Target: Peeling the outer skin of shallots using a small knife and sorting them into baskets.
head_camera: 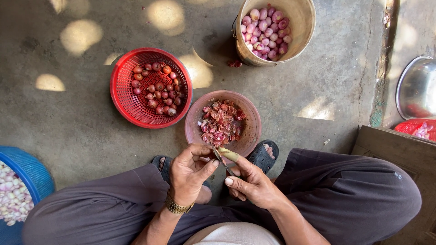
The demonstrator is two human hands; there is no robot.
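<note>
Head view, looking straight down on a seated person over a concrete floor [81, 131].

Left hand [190, 170]: closed, fingers curled inward around a small item that is hidden by the fingers; a gold wristwatch [176, 206] sits on the wrist. Right hand [252, 181]: closed in a grip on a small knife [221, 159], with the blade pointing to 11 o'clock toward the left hand's fingertips. The forefinger of this hand wears a yellowish wrap. The two hands meet at the blade.

At 12 o'clock from the hands, just beside them, stands a brown bowl [247, 113] holding reddish shallot skins [221, 122]. At 10 o'clock, near the bowl, is a red basket [125, 97] with unpeeled dark red shallots [156, 88]. Further off at 1 o'clock is a tan bucket [302, 22] part-filled with peeled pink shallots [267, 31]. At 8 o'clock, at the frame edge, a blue basket [29, 170] contains pale peeled pieces. At 3 o'clock, well apart, lie a metal basin [415, 88] and a second red basket, partly cut off.

Dark sandals [263, 154] show under the bowl's near rim.
</note>
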